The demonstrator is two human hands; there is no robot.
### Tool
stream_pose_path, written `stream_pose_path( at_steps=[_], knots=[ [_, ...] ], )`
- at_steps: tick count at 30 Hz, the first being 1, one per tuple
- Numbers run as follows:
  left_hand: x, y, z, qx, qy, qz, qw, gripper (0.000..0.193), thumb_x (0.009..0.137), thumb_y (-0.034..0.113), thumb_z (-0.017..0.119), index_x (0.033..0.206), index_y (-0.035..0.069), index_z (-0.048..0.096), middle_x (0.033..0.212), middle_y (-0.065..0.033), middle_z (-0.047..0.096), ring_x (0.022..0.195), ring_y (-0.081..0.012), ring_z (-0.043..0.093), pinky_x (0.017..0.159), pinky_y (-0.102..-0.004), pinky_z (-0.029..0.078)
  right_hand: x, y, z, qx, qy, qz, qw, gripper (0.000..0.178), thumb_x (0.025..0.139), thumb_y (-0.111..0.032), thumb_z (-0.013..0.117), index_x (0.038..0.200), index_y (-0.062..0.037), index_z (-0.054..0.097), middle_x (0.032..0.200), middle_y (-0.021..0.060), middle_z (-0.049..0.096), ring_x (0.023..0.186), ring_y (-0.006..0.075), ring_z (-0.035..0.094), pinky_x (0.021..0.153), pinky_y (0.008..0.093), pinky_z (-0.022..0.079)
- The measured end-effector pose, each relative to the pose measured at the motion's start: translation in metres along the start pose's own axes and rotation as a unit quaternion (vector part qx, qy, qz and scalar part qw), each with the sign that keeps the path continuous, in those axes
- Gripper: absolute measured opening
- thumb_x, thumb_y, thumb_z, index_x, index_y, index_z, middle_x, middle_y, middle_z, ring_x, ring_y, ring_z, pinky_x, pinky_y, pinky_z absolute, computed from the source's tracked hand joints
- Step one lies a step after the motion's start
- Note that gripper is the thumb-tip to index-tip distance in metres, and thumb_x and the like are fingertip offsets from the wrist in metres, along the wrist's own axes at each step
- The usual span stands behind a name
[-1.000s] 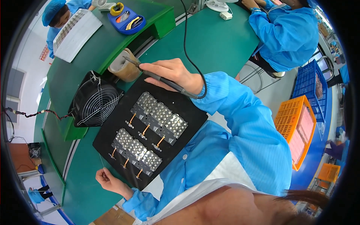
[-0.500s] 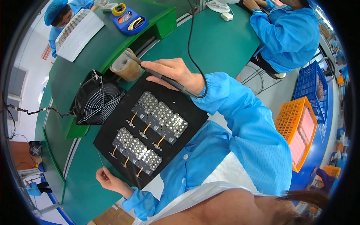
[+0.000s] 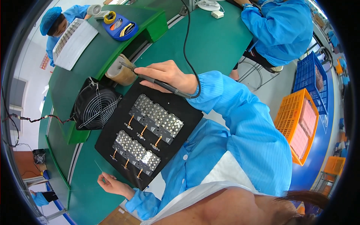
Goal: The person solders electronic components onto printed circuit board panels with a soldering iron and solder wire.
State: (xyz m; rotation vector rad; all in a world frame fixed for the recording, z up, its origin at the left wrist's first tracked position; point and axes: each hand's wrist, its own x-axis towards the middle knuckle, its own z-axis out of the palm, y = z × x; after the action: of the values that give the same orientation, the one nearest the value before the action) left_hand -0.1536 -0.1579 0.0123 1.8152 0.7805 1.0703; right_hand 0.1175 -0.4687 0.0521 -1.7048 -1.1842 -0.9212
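My right hand (image 3: 170,75) is closed around a soldering iron (image 3: 162,84), whose tip points left over the mouth of a tan round container (image 3: 126,77). A dark cable runs from its handle up and away. My left hand (image 3: 113,186) is closed in a pinch on a thin solder wire (image 3: 98,166), left of the black mat's near corner. On the black mat (image 3: 104,141) lie two rows of dark circuit boards, a far row (image 3: 157,114) and a near row (image 3: 136,149). Shiny round contacts cover them, and short orange strips stick out toward the lower left.
A black fan (image 3: 98,108) with a wire guard stands left of the mat. Farther off are a blue tool tray (image 3: 120,29) and a white box (image 3: 73,45). Co-workers in blue sit across (image 3: 56,22) and at the far right (image 3: 277,33). An orange crate (image 3: 288,123) stands right.
The view has shifted slightly. The soldering iron's tip sits a little lower at the container's mouth. My left hand keeps its pinch on the wire, and the boards stay on the mat.
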Motion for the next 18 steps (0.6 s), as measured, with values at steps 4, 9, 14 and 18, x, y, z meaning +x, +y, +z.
stream_pose_path(
  at_steps=[4, 9, 14, 18],
  knots=[
    [-0.002, 0.001, 0.0, -0.021, 0.007, 0.007, 1.0, 0.014, 0.096, 0.015, 0.055, 0.089, 0.005, 0.048, 0.068, 0.0017, 0.043, 0.061, -0.0053, 0.038, 0.053, -0.021, 0.029, 0.0, -0.009, -0.007, -0.005, 0.012, -0.008, 1.0, 0.039, 0.076, 0.001, 0.071, 0.113, -0.0001, 0.061, 0.08, 0.0109, 0.064, 0.06, 0.0236, 0.062, 0.052, 0.031, 0.05],
    [-0.002, -0.002, -0.002, -0.022, 0.01, 0.051, 0.998, 0.012, 0.095, 0.014, 0.056, 0.091, 0.004, 0.05, 0.074, 0.0007, 0.046, 0.066, -0.0062, 0.04, 0.056, -0.0215, 0.032, -0.006, -0.022, -0.019, 0.001, -0.013, -0.003, 1.0, 0.038, 0.075, 0.002, 0.071, 0.112, -0.0003, 0.062, 0.08, 0.0109, 0.065, 0.061, 0.0242, 0.063, 0.052, 0.0313, 0.05],
    [-0.004, -0.003, -0.006, 0.019, 0.025, 0.067, 0.997, 0.01, 0.095, 0.013, 0.056, 0.091, 0.004, 0.052, 0.08, 0.0012, 0.047, 0.07, -0.0062, 0.041, 0.059, -0.0213, 0.034, -0.01, -0.031, -0.037, 0.015, -0.051, 0.016, 0.998, 0.035, 0.077, -0.002, 0.071, 0.111, -0.001, 0.063, 0.08, 0.0108, 0.066, 0.063, 0.0239, 0.064, 0.054, 0.0316, 0.05],
    [-0.007, 0.001, -0.01, 0.015, 0.024, 0.059, 0.998, 0.009, 0.094, 0.012, 0.056, 0.092, 0.003, 0.053, 0.082, 0.001, 0.046, 0.071, -0.0064, 0.041, 0.061, -0.0215, 0.035, -0.011, -0.037, -0.05, 0.038, -0.061, 0.07, 0.995, 0.035, 0.078, -0.01, 0.075, 0.11, -0.001, 0.064, 0.08, 0.0104, 0.067, 0.064, 0.0221, 0.065, 0.057, 0.0302, 0.051]
  ],
)
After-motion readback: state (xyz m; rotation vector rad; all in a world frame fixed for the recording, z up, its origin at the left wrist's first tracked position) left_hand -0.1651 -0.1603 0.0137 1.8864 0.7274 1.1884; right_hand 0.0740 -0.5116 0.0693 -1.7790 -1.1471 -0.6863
